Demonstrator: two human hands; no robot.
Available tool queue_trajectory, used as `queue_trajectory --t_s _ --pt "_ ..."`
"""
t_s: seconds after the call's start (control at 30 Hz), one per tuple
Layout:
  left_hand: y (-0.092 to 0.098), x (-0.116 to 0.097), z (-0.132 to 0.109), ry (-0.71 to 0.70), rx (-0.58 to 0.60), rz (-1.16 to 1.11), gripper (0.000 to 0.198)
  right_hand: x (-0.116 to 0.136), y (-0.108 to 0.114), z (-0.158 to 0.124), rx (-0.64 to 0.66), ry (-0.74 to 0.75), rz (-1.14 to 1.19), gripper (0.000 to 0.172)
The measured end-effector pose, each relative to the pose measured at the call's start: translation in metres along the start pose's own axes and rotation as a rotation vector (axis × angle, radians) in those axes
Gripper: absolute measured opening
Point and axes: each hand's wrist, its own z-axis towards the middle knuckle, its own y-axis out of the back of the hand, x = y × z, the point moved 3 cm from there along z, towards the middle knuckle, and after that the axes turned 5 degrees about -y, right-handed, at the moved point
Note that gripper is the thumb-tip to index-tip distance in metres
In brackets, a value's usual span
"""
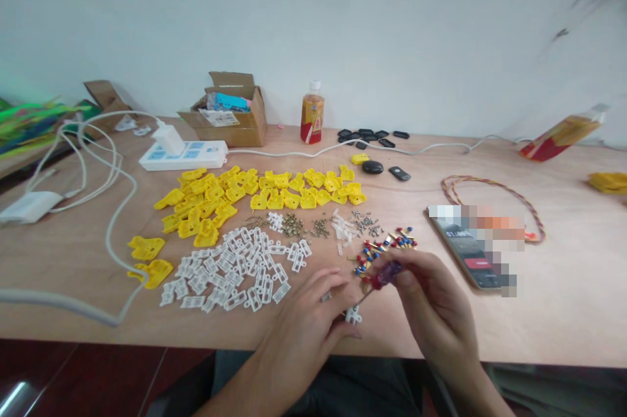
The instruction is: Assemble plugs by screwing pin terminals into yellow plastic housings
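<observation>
Near the table's front edge, my left hand [313,316] is closed on a small white plastic part [353,316], most of it hidden by the fingers. My right hand [435,302] grips a screwdriver [385,274] by its reddish-purple, see-through handle. Its thin shaft slants down to the left, towards the white part; whether the tip touches a screw cannot be seen. Just beyond my hands lie brass pins with red and blue ends [386,247]. White plastic frames [235,266] are heaped to the left of my left hand.
Yellow plastic shells [210,198] lie behind the frames, with small brass parts [294,225] and screws [367,224] alongside. A phone [465,247] and a twisted cord [490,180] are at right. Behind stand a power strip [196,154], a cardboard box [249,126] and a drink bottle [312,116].
</observation>
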Motion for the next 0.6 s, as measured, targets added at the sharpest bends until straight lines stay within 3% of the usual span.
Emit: queue_trajectory --t_s 0.23,0.37,0.43,0.6 --pt "0.002 -0.003 -0.001 -0.020 -0.045 -0.003 0.038 0.002 -0.003 0.011 -0.047 0.054 0.131 0.021" --pt "0.006 -0.007 0.000 -0.021 -0.053 -0.015 0.032 0.007 -0.002 0.014 0.168 0.007 0.124 0.007" --pt "0.008 -0.009 0.000 -0.014 -0.057 -0.020 0.032 0.009 -0.002 0.016 0.242 -0.010 0.054 0.016" --pt "0.009 -0.010 0.000 -0.001 -0.076 -0.021 0.039 0.016 0.002 0.020 0.199 0.113 -0.027 0.011"
